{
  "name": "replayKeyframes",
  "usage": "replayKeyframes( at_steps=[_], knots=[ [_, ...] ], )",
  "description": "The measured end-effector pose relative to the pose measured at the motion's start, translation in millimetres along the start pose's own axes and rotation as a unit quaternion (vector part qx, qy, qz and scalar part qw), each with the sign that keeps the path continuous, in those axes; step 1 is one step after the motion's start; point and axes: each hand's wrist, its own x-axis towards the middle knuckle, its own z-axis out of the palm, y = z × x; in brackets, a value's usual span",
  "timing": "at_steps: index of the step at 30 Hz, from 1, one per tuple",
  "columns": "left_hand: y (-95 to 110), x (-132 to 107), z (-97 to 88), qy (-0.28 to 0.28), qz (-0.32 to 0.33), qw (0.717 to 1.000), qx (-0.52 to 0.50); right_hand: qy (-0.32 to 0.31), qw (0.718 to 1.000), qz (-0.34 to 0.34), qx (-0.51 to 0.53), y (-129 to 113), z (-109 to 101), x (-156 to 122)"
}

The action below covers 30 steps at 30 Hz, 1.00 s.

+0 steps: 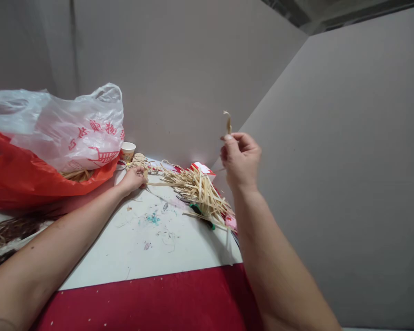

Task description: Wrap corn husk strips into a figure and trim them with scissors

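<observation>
- Grey partition walls close in our white bench (134, 250).
- Our right hand (240, 158) pinches a straw strip (228, 122), raised above the bench.
- Our left hand (134, 178) lies on the bench, curled around a straw piece (145, 175).
- Between them lies a straw pile (196, 188); a paper cup (128, 151) stands beyond.

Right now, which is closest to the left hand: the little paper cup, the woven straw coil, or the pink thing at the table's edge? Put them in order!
1. Woven straw coil, just behind the left hand.
2. Little paper cup, farther back by the wall.
3. Pink thing, far right table edge.
</observation>
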Motion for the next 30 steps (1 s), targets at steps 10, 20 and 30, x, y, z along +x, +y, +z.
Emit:
replayKeyframes(
  at_steps=[10, 20, 30],
  knots=[
    [10, -6, 2.7, -0.033, -0.036, 0.998, -0.032, -0.234, 0.852, 0.052, -0.466, 86, -54, 16],
    [6, -1, 4.9, -0.034, -0.035, 0.999, -0.017, -0.565, 0.59, 0.111, -0.566, 46, -63, -64],
    [11, -5, 4.0, -0.037, -0.05, 0.997, -0.038, -0.529, 0.627, 0.13, -0.557, 29, -84, -56]
  ],
)
